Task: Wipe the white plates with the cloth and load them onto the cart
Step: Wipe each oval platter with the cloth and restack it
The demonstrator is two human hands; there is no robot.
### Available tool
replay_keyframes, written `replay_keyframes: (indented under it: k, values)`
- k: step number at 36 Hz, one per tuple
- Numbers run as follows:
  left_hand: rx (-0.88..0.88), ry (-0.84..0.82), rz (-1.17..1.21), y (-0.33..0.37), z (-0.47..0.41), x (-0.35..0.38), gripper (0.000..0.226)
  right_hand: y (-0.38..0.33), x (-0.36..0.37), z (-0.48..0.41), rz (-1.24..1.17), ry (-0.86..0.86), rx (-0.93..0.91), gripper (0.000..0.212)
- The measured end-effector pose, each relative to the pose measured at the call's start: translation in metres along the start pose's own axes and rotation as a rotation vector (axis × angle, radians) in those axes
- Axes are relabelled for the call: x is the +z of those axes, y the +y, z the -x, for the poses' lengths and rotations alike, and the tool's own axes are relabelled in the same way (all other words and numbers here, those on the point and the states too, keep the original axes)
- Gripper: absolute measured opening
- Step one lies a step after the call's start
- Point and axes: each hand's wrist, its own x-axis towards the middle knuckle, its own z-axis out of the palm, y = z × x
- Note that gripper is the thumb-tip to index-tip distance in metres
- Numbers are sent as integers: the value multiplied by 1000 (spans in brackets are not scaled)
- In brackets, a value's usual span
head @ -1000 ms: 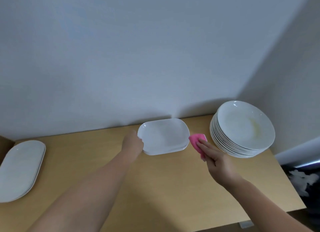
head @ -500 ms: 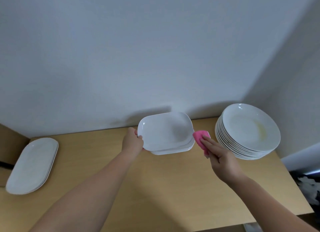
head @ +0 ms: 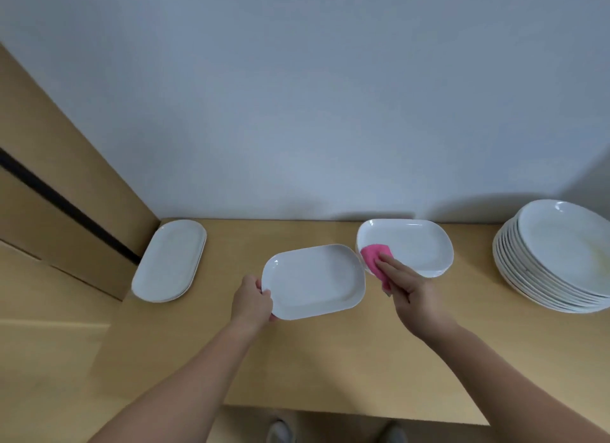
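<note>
The left hand (head: 252, 297) is clamped on the left rim of a rectangular plate (head: 313, 282), thumb on top and fingers under, holding it above the table (head: 313, 360), roughly level; the right hand (head: 412, 294) is pressed flat-fingered on a pink cloth (head: 373, 259), which sits just at the plate's right edge, so the cloth is pinned under the fingertips rather than bunched in a fist; the hands are apart, one at either end of the plate. This reads as the start of a wipe: plate picked off its pile, cloth not yet on its face; the next move likely calls for sliding the cloth left across the well while the left hand steadies against the push. The held plate is white, glossy, shallow, with rounded corners and a raised lip, and no visible soil; just behind and to the right lies the pile of matching plates (head: 416, 244) it belongs with; farther right a tall stack of round plates (head: 554, 261), the top one faintly yellow-stained; far left a short stack of oval platters (head: 171, 261) beside a wooden cabinet (head: 66, 211); no cart is in view.
</note>
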Motion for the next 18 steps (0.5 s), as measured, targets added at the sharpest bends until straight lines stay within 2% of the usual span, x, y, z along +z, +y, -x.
replay_keyframes:
  k: [12, 18]
  values:
    - [-49, -38, -118, -50, 5, -16, 15, -16, 65, 9, 26, -126, 42, 53]
    - [-82, -76, -76, -51, 5, -13, 8, -13, 75, 6, 94, -186, 87, 48]
